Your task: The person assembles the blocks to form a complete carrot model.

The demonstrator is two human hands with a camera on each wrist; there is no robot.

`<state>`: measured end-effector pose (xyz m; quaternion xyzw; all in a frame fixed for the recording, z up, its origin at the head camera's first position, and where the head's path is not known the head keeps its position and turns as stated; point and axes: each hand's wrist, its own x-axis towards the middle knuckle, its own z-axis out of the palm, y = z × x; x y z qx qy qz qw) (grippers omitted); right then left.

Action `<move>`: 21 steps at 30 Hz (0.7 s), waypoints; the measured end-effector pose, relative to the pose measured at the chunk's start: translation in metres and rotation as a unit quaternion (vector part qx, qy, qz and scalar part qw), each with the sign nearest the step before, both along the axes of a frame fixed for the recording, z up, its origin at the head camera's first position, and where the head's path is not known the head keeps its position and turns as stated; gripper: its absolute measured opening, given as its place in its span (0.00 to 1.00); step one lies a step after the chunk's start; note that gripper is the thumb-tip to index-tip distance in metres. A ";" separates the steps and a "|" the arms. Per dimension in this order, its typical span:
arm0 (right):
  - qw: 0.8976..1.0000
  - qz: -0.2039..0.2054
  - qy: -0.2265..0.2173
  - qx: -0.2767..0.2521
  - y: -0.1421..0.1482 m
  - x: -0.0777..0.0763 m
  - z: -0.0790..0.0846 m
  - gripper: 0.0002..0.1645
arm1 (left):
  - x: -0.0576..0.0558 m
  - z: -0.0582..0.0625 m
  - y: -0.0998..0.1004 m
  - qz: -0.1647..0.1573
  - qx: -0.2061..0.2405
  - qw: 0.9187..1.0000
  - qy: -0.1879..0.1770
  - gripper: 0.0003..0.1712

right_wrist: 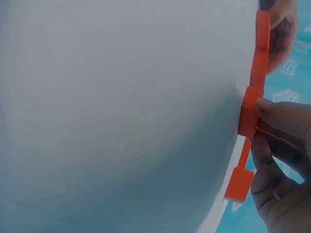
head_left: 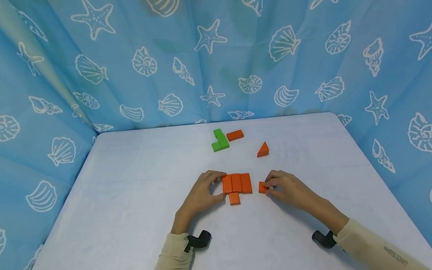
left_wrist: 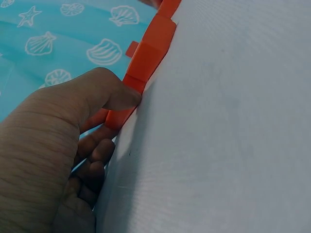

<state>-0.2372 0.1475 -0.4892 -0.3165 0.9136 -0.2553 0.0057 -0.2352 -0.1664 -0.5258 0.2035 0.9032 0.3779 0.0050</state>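
Note:
Three orange rectangular blocks [head_left: 236,183] lie side by side on the table, and a small orange square block [head_left: 234,199] touches their near edge. My left hand [head_left: 202,193] pinches the leftmost orange block [head_left: 227,184] between thumb and index finger, at its near and far ends. In the left wrist view, the thumb [left_wrist: 121,94] presses against orange block's side. To the right of the group, apart from it, my right hand [head_left: 287,188] pinches a small orange block [head_left: 262,187]. The right wrist view shows that block [right_wrist: 250,112] at the thumb and fingertips.
Farther back lie green blocks [head_left: 221,140] in a stepped shape, with an orange rectangular block [head_left: 235,135] beside them. An orange triangular block [head_left: 263,149] stands to their right. A blue shell-patterned curtain [head_left: 232,64] borders the white table [head_left: 146,180].

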 end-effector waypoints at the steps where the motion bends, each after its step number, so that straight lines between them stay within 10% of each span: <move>1: 1.000 0.004 -0.001 -0.004 -0.001 0.003 0.000 0.13 | 0.000 0.001 0.000 0.000 -0.001 1.000 -0.001 0.34; 21: 0.992 0.094 0.083 -0.018 -0.030 0.028 -0.007 0.15 | -0.001 0.002 0.000 0.000 -0.007 1.000 -0.010 0.34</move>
